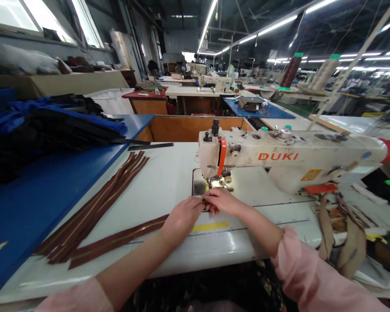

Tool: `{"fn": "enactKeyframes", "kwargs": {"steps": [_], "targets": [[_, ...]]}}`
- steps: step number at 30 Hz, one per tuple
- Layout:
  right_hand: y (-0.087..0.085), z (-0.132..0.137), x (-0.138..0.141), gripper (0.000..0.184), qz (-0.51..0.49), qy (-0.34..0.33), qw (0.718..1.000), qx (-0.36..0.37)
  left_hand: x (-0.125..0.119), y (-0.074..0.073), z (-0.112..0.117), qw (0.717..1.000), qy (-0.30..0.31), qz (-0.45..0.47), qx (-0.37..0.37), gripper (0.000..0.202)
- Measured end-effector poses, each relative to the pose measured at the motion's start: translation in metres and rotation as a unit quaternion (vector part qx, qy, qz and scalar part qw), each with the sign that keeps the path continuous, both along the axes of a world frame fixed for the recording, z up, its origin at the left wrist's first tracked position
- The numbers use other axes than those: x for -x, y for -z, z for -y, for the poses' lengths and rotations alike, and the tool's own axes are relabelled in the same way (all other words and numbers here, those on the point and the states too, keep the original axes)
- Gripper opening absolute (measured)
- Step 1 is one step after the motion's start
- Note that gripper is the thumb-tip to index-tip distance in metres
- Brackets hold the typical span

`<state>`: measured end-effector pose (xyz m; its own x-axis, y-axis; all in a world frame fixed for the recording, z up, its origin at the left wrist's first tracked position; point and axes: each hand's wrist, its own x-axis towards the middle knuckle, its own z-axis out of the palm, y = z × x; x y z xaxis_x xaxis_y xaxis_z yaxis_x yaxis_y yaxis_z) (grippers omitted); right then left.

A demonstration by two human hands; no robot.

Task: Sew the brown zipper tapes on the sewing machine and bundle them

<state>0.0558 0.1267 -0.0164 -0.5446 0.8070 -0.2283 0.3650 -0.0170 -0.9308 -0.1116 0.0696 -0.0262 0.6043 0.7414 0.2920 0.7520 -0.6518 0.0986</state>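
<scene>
Right now pinching the end of a brown strip with left hand, fingers curled closed on it, at 6 o'clock of the sewing machine head. Meeting it from 3 o'clock with right hand, fingertips closed on the same end. Trailing toward 8 o'clock across the white desk. At 9 o'clock, stacked strips.
</scene>
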Motion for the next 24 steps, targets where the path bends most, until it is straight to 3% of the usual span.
{"fn": "enactKeyframes", "kwargs": {"steps": [3,5,9,14,20,24], "targets": [[0.004,0.002,-0.013,0.027,0.013,0.049,0.997,-0.060,-0.001,0.006,-0.009,0.998,-0.016,0.065,0.003,0.020],[0.008,0.005,-0.022,0.029,0.024,0.068,0.986,-0.148,-0.001,0.010,-0.011,0.993,-0.031,0.114,-0.005,0.023],[0.014,0.008,-0.028,0.026,0.068,0.032,0.940,-0.332,-0.003,0.015,-0.012,0.982,-0.047,0.183,-0.001,0.023],[0.018,0.003,-0.023,0.012,0.088,0.034,0.928,-0.361,-0.005,0.015,-0.013,0.974,-0.062,0.218,0.025,0.019],[0.017,0.004,-0.022,0.013,0.122,0.023,0.919,-0.374,-0.004,0.015,-0.012,0.969,-0.078,0.230,0.048,0.021],[0.020,0.006,-0.018,0.013,0.148,0.056,0.910,-0.383,-0.003,0.015,-0.011,0.968,-0.085,0.231,0.047,0.021]]}}
